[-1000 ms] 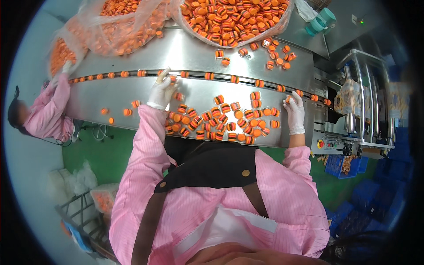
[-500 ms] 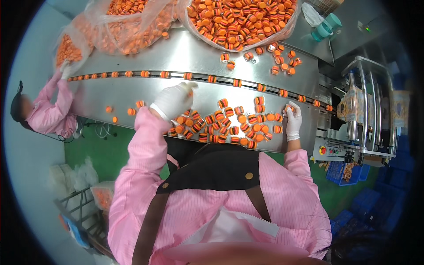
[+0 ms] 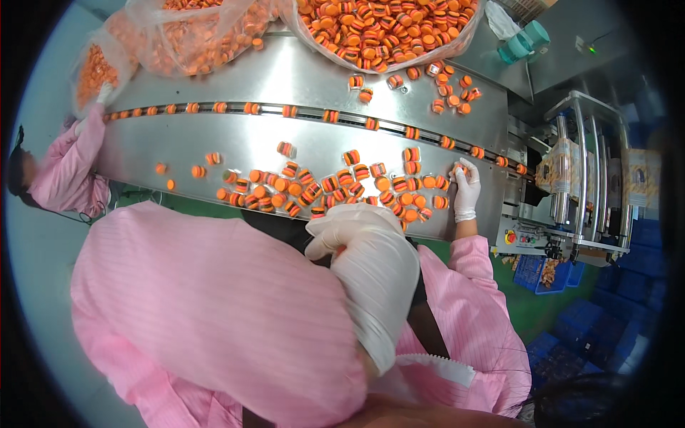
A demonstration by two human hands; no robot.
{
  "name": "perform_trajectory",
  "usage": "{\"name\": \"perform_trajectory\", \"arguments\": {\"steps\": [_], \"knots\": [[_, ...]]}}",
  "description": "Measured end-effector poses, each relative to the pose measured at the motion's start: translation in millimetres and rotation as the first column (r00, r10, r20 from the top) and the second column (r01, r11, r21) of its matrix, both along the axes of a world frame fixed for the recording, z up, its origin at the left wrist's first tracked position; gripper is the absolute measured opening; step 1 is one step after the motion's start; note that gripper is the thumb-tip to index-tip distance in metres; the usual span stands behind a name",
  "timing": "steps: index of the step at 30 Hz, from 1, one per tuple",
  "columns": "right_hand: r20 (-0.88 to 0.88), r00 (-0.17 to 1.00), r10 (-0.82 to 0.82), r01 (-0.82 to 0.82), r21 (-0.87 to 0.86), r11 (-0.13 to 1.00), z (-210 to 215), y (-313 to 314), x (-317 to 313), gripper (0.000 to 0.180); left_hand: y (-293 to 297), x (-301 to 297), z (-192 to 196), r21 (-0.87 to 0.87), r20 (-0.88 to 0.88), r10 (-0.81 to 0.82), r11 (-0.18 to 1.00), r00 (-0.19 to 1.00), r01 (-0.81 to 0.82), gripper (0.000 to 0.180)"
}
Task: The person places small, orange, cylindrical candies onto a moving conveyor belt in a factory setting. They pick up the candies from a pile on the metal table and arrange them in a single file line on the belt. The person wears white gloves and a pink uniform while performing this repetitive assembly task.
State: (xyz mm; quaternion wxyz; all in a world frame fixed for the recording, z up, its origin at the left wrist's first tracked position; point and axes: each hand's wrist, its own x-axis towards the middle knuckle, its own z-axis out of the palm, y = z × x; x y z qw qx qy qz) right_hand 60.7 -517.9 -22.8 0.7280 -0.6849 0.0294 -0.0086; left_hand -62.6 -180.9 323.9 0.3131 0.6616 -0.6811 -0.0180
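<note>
My left hand [image 3: 364,250], in a white glove, is raised close to my chest with its fingers curled; a bit of orange at the palm looks like a burger-shaped candy, mostly hidden. At the right end of the loose pile, my gloved right hand [image 3: 466,189] grips an orange burger-shaped candy [image 3: 462,169] between thumb and fingers. Many more burger-shaped candies [image 3: 330,184], orange with dark and red layers, some in clear cups, lie spread on the steel table [image 3: 235,135] between my hands. Part of that pile is hidden by my left hand.
A conveyor channel [image 3: 349,120] carries spaced candies across the table into a wrapping machine [image 3: 589,178] at right. Large clear bags [image 3: 385,68] of candies stand along the back. A co-worker in pink [image 3: 68,167] reaches into a bag at far left. Blue crates [image 3: 542,274] sit on the green floor.
My left hand has come back from beside the conveyor toward my chest, its sleeve now covering much of the view. Candies on the table are more spread to the left. My right hand stays put.
</note>
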Motion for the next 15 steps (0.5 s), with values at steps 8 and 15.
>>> {"name": "perform_trajectory", "arguments": {"steps": [8,15], "knots": [[0.017,1.000,0.018,-0.018,0.007,1.000,0,4,0,0.025,-14,22,23,-0.479,0.270,-0.762,0.424,0.589,0.769,0.021],[0.027,0.999,0.020,-0.020,0.004,1.000,3,1,-2,0.025,-19,33,32,-0.479,0.341,-0.857,0.194,0.385,0.856,0.018]]}}
